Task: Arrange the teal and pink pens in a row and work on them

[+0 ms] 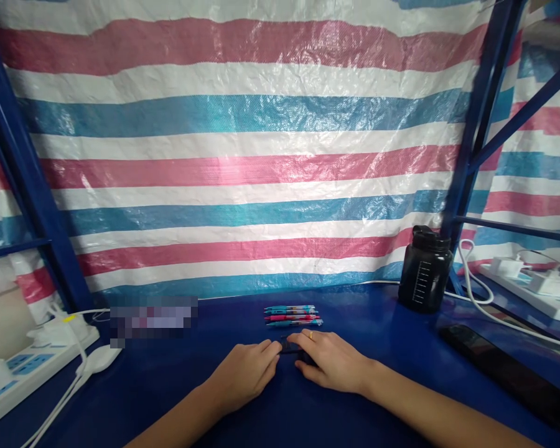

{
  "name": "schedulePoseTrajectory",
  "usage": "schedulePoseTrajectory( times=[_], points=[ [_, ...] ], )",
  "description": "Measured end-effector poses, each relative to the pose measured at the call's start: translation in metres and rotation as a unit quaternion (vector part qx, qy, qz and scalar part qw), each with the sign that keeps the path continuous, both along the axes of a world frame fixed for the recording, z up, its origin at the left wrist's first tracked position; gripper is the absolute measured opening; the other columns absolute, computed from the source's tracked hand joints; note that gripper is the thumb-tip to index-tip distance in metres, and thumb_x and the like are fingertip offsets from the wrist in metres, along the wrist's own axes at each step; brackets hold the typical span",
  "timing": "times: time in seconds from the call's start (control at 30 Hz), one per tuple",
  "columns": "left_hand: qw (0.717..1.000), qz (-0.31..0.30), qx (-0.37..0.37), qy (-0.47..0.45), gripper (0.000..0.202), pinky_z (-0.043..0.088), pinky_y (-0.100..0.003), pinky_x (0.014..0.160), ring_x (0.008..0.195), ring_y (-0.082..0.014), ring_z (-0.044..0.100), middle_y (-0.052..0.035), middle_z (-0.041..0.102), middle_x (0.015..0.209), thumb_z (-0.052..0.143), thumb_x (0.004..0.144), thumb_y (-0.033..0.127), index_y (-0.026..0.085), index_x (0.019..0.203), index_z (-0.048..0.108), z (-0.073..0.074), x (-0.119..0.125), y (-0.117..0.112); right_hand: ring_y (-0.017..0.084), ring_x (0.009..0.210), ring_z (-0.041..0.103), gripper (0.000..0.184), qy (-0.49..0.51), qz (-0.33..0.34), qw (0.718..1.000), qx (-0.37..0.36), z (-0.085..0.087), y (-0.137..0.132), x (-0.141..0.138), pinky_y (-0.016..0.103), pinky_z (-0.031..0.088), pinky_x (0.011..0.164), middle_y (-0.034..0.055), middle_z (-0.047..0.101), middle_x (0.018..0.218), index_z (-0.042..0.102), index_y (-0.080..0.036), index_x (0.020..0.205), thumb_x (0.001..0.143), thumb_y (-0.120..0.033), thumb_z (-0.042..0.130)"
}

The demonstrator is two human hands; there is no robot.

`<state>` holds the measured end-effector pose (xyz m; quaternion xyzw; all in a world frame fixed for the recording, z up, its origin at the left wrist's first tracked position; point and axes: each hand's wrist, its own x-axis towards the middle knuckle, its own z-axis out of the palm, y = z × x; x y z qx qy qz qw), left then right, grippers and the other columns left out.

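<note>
My left hand [245,375] and my right hand [330,361] meet near the front of the blue table top [205,386]. Between them lies a small black object [292,350], mostly hidden by my fingers, and its kind cannot be made out. Both hands grip it from either side, and a ring shows on my right hand. Just beyond my fingertips, several pens with coloured barrels [292,316] lie side by side, pointing sideways.
A black measuring bottle [424,270] stands at the back right, with a dark phone [508,373] lying near the right edge. White power strips [37,373] with cables sit on both sides. Blue shelf uprights [480,112] and a striped tarpaulin [233,162] close off the back.
</note>
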<state>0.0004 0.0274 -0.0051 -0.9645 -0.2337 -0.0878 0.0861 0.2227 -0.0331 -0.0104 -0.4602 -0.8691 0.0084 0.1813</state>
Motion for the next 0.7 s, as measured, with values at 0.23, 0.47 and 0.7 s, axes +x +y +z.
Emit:
schedulePoseTrajectory(
  times=[0.23, 0.47, 0.7],
  points=[
    [0.999, 0.027, 0.018, 0.002, 0.013, 0.034, -0.024, 0.051, 0.060, -0.0157, 0.061, 0.0026, 0.061, 0.071, 0.036, 0.091, 0.017, 0.021, 0.082, 0.044, -0.001, 0.000, -0.001, 0.022, 0.095, 0.064, 0.049, 0.057, -0.019, 0.997, -0.040, 0.003, 0.001, 0.005, 0.033, 0.049, 0.081, 0.0080, 0.064, 0.112, 0.040, -0.019, 0.132, 0.087, -0.029, 0.058],
    [0.999, 0.025, 0.020, 0.006, 0.012, 0.030, -0.024, 0.049, 0.055, -0.0148, 0.059, 0.0032, 0.061, 0.067, 0.039, 0.087, 0.016, 0.021, 0.077, 0.044, 0.002, 0.000, -0.003, 0.023, 0.101, 0.061, 0.059, 0.081, -0.015, 0.995, -0.062, 0.003, 0.003, 0.006, 0.034, 0.048, 0.085, 0.0072, 0.064, 0.111, 0.041, -0.022, 0.133, 0.082, -0.034, 0.067],
    [0.999, 0.049, -0.002, 0.004, 0.013, 0.028, -0.025, 0.049, 0.054, -0.0166, 0.058, 0.0023, 0.060, 0.064, 0.040, 0.086, 0.017, 0.020, 0.074, 0.043, 0.002, 0.000, -0.002, 0.022, 0.097, 0.058, 0.049, 0.058, -0.028, 0.995, -0.071, 0.036, -0.009, 0.032, 0.034, 0.045, 0.085, 0.0055, 0.061, 0.105, 0.055, -0.021, 0.117, 0.075, -0.037, 0.073]
  ],
)
